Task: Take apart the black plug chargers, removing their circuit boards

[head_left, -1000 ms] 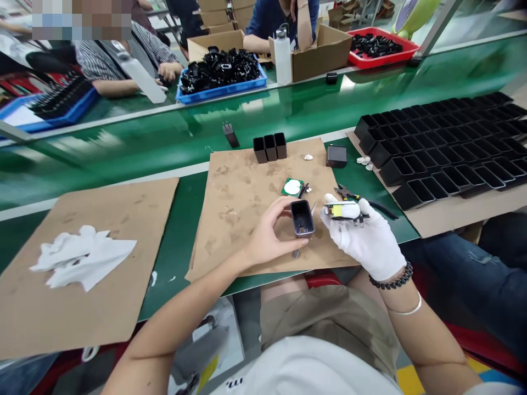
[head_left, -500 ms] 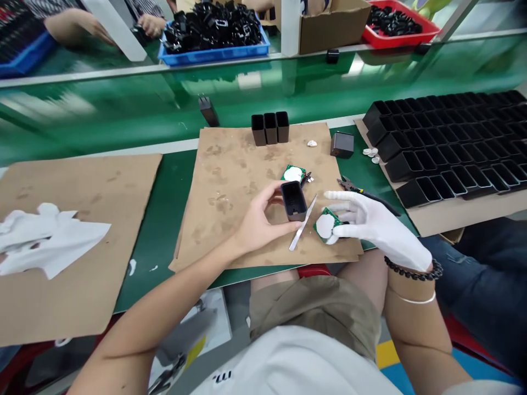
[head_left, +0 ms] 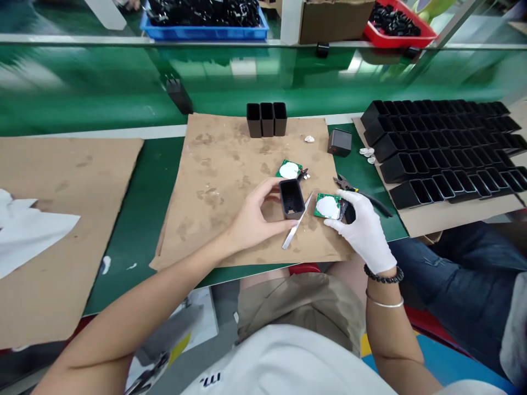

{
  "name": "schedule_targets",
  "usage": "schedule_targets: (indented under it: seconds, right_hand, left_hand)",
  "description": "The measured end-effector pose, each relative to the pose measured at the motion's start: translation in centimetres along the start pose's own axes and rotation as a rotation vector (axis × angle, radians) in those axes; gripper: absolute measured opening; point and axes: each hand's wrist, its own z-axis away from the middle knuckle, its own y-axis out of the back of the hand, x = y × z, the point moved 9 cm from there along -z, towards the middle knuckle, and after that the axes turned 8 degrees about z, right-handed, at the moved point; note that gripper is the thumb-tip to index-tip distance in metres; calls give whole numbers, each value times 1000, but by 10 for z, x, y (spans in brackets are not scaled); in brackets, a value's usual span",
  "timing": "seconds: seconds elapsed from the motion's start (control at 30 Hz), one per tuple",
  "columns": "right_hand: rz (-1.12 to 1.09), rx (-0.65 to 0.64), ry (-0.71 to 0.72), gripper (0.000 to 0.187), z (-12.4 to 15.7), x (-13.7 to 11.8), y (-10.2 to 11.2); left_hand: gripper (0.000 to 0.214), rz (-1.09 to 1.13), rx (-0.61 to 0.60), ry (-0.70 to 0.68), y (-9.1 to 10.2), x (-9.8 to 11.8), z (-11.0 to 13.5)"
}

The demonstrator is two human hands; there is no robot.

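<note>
Bare and curled, my left hand (head_left: 256, 218) grips a black plastic housing (head_left: 292, 198) whose open mouth faces me. My right hand (head_left: 363, 227), in a white glove, holds a green circuit board (head_left: 328, 206) with a round white patch, by its dark right end. Between the two hands a pair of tweezers (head_left: 297, 222) lies slanted on the cardboard sheet (head_left: 214, 219). Just behind the housing lies another circuit board (head_left: 289, 169) with a white patch and a small connector. Black-handled cutting pliers (head_left: 362, 193) lie behind my right hand.
Three upright black housings (head_left: 267, 119) stand at the sheet's back. A closed black block (head_left: 340, 142) sits right of them. Rows of black housings (head_left: 448, 151) fill the right side. White cloth (head_left: 37, 227) lies on the left cardboard. Someone's jeans-clad leg (head_left: 453, 280) is close on my right.
My right hand has closed on the circuit board and turned it so that it lies level, its dark end toward my palm. The left hand keeps its hold on the housing. The view has shifted slightly.
</note>
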Motion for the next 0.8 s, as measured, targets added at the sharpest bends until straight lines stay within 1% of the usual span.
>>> schedule_targets:
  seconds: [0.07, 0.17, 0.23, 0.33, 0.4, 0.5, 0.53, 0.6, 0.7, 0.8]
  right_hand:
    - [-20, 76, 49, 55, -3, 0, 3]
    - [-98, 130, 72, 54, -6, -6, 8]
    - [-222, 173, 69, 54, -4, -14, 12]
    - [-504, 252, 54, 56, 1, -24, 15]
    - [-666, 274, 33, 58, 3, -29, 15]
    - [-781, 285, 28, 63, 2, -38, 17]
    - [-793, 300, 45, 64, 1, -42, 21]
    - [-779, 344, 125, 63, -1, -55, 33]
    - [-660, 409, 262, 63, 0, -79, 50]
    - [-562, 438, 339, 68, 5, -97, 57]
  left_hand:
    - [66, 7, -15, -9, -2, 0, 0]
    - [66, 25, -31, -19, -3, -1, 0]
    - [67, 33, -43, -23, -4, -4, 1]
    - [70, 39, -62, -26, -6, -8, 1]
    - [72, 37, -75, -39, -8, -10, 2]
    - [70, 14, -84, -103, -10, -4, 3]
    - [67, -1, -85, -134, -11, -1, 3]
    - [61, -33, -85, -202, -11, 9, 5]
    - [59, -64, -81, -293, -11, 23, 7]
    - [58, -83, -72, -365, -12, 34, 10]
